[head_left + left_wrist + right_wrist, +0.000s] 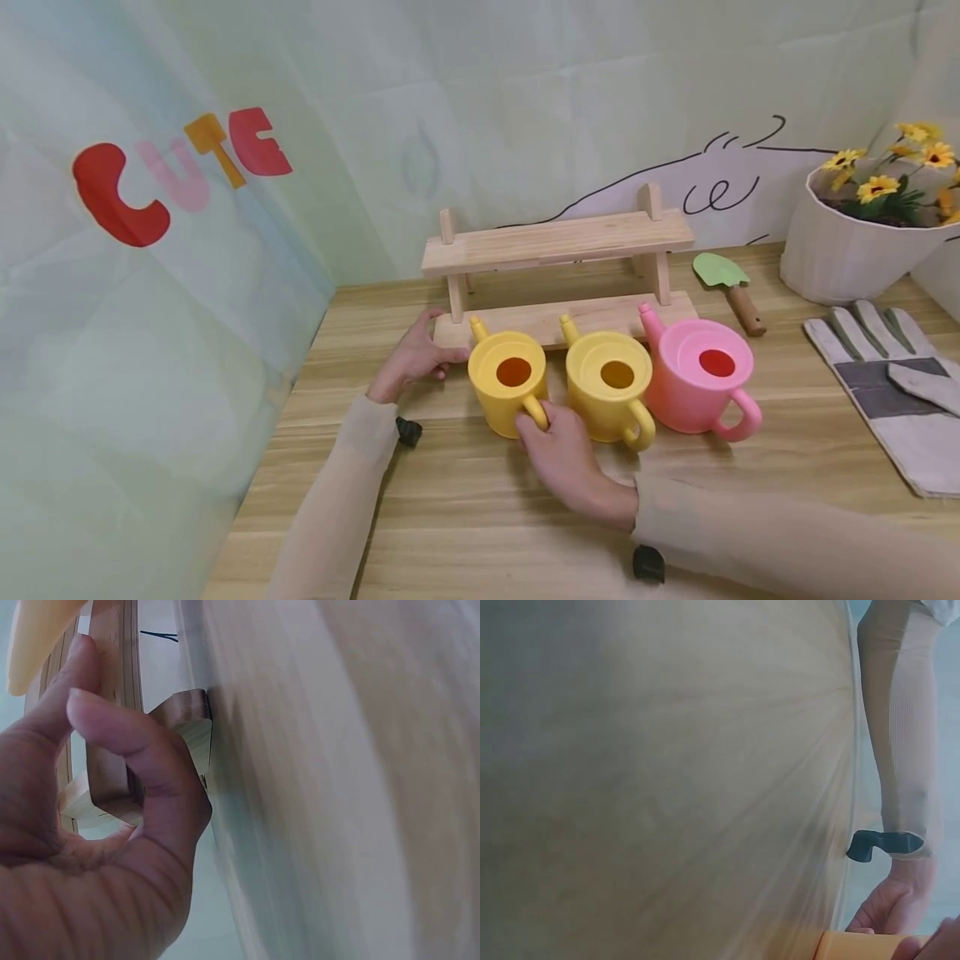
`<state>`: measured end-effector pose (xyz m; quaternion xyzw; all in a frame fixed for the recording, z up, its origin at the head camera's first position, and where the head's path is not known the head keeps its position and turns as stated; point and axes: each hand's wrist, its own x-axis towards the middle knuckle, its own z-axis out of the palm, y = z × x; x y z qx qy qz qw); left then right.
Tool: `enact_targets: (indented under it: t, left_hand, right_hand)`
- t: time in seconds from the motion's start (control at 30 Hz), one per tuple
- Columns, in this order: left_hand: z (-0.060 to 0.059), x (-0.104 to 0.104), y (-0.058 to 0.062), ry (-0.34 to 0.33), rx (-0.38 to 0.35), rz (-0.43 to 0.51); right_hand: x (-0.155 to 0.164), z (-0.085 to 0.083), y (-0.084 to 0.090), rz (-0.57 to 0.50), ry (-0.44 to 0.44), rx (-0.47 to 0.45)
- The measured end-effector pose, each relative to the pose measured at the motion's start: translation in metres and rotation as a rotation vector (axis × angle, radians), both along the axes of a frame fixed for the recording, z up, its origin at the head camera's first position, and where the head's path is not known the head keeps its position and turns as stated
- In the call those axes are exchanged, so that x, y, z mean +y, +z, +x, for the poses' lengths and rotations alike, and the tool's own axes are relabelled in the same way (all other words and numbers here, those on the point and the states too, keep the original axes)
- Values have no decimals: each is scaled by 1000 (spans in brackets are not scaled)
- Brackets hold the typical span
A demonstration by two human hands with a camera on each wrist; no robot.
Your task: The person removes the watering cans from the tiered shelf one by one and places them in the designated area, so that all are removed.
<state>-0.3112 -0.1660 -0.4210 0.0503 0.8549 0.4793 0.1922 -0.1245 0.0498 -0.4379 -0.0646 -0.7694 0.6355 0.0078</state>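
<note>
A two-tier wooden shelf stand [558,242] stands against the back wall. My left hand [415,354] grips the left end of its lower board; in the left wrist view, the curled fingers [169,780] go round the board's end [112,776]. With my right hand [562,454] I hold the handle of the leftmost yellow watering can [498,400], which stands before the lower board, spout toward the stand. Just right of that hand is a second, paler yellow watering can [600,408], then a pink watering can [678,396], both with handles toward me.
Right of the stand lies a small trowel [731,287] with a green blade and wooden handle. A white pot [840,250] of yellow flowers stands at the back right, with grey-white gloves [892,408] in front of it. A fabric wall [150,333] borders the table's left side.
</note>
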Motion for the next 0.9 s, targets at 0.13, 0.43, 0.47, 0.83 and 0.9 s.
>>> enact_targets:
  t: [0.13, 0.43, 0.47, 0.83, 0.9]
  left_hand:
    - [-1, 1, 0, -3, 4, -9]
    - [-2, 2, 2, -5, 2, -17]
    - [-2, 3, 2, -6, 3, -17]
    - [-3, 1, 0, 4, -11, -10]
    - [-3, 0, -1, 8, -10, -13]
  right_hand:
    - [6, -2, -13, 65, -12, -4]
    - [14, 17, -12, 117, 26, 110]
    - [15, 19, -11, 136, 32, 137]
    - [24, 45, 21, 129, 96, 83]
    - [27, 50, 21, 136, 101, 98]
